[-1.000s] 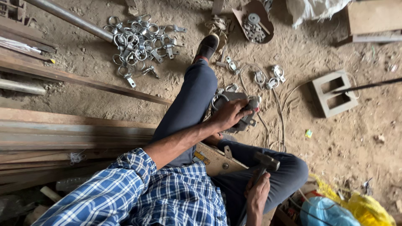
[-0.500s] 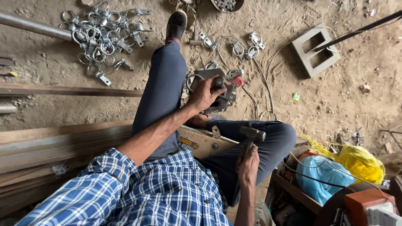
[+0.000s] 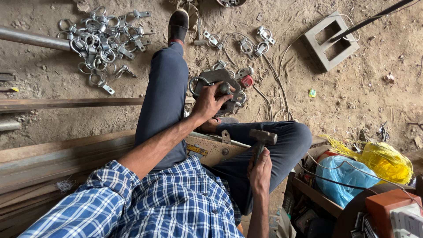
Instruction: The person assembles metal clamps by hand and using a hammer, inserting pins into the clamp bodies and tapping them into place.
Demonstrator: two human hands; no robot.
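Ground: dusty packed-earth floor [image 3: 361, 88], loose grit all round, and I'm sitting low with one leg stretched out and the other folded.
Left hand: my left hand [image 3: 210, 102] is reaching forward and closed over a small metal piece on top of the steel block [image 3: 220, 81] standing on the dirt between my legs; fingers [image 3: 222, 90] curled right on it.
Right hand: my right hand [image 3: 260, 172] is clenched round the handle of the hammer [image 3: 263, 137], head up, resting by my bent knee.
Work piece: sits on the block, just beyond my folded leg, mostly covered by my own fingers, so I can't make out its exact shape.
Around it: a heap of shiny ring fittings [image 3: 101, 39] far left of my outstretched leg, a few more fittings [image 3: 257, 39] beyond the block, thin wire [image 3: 273, 83] looping through the dirt beside it.
Also near: hollow concrete block [image 3: 328, 42] top right, blue plastic bag [image 3: 341, 176] and yellow bag [image 3: 383, 161] at my right, long timber planks [image 3: 57, 154] on my left.
Risk, fingers: as I judge it, a blow landing now could catch my fingertips, since they cover the piece.
Risk, footing: the block rests on loose earth, so it may rock and let the piece jump.
Risk, snag: that wire lies close enough to tangle a swing, I reckon.
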